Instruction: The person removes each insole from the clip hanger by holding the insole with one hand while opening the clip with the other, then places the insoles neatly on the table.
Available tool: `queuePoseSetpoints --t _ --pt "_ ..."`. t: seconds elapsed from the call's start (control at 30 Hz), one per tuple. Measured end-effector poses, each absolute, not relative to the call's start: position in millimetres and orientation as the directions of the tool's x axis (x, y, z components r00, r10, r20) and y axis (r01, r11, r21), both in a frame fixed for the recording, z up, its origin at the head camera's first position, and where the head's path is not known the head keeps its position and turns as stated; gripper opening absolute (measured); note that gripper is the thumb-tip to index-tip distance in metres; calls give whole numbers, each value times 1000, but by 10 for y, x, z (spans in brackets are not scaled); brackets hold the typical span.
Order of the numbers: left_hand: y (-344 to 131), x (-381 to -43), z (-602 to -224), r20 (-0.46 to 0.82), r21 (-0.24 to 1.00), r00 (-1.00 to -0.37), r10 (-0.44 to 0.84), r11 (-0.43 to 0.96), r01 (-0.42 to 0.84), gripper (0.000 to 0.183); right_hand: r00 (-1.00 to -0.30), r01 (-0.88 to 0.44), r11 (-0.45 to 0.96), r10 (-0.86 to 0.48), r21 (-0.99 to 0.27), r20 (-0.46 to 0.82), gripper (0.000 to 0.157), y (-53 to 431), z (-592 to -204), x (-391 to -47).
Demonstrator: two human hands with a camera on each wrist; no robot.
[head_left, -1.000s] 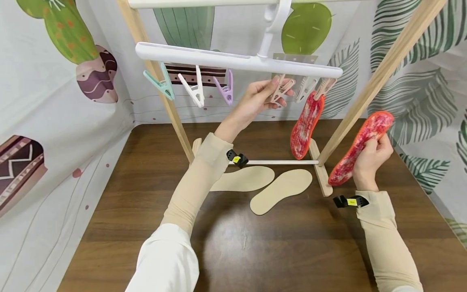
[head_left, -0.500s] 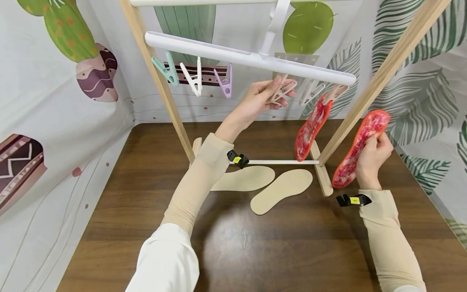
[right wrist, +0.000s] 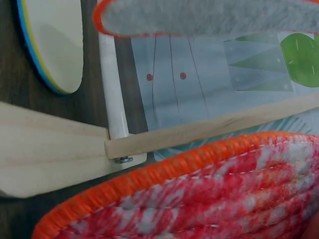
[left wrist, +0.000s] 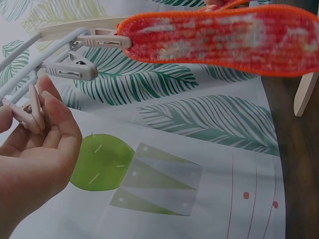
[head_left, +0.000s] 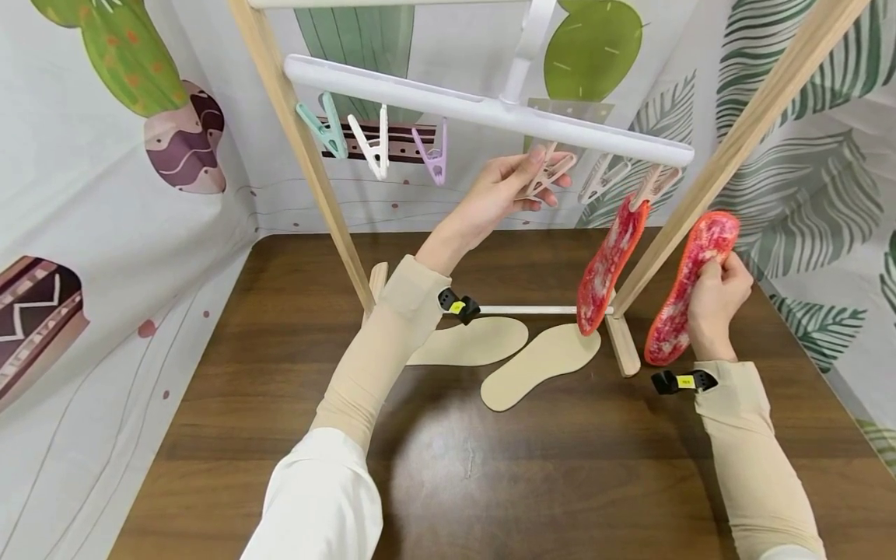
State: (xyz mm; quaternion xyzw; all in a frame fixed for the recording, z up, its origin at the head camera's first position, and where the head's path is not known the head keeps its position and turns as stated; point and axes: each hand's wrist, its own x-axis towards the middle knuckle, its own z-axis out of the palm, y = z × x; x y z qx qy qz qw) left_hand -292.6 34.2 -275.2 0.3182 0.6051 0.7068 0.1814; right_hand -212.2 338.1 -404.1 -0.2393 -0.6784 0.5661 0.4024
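Note:
My left hand [head_left: 514,180] pinches a pale pink clothespin [head_left: 549,173] that hangs from the white hanger [head_left: 448,109]. In the left wrist view the thumb and fingers lie about this clip. With my right hand [head_left: 717,299] I grip a red patterned insole [head_left: 689,288] with orange edging, held upright outside the right post. A matching insole [head_left: 611,268] dangles from the clothespin [head_left: 654,185] at the hanger's right end. Between the two pink clips hangs a whitish clothespin [head_left: 603,179]. Little of the right hand shows in the right wrist view; the held insole [right wrist: 214,199] fills its lower part.
Teal [head_left: 325,128], white [head_left: 374,144] and purple [head_left: 435,155] clothespins hang at the hanger's left. Two beige insoles, one left [head_left: 476,342] and one right [head_left: 542,367], lie on the brown table [head_left: 455,482]. Wooden posts [head_left: 735,148] flank the hanger.
The hanger has swung and tilted, its left end rising and its right end moving right and lower, with the hanging insole shifting right. The right hand's insole has moved slightly left and turned more upright.

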Motion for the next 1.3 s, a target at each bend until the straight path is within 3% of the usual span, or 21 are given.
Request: queuePoseSetpoints --t 0.6,1.03,1.3 --pt "341 -2856 -2704 232 970 -722 652 -213 119 39 -647 162 398 734 -903 207 27 3519 -4081 -2155" --pt "358 -2878 -2741 235 968 -724 648 -227 111 38 -713 268 482 682 -834 165 26 3587 -4103 -2157" --pt "364 -2893 -2764 243 965 -718 653 -236 112 38 -800 294 543 590 -787 108 24 3636 -4092 -2147"
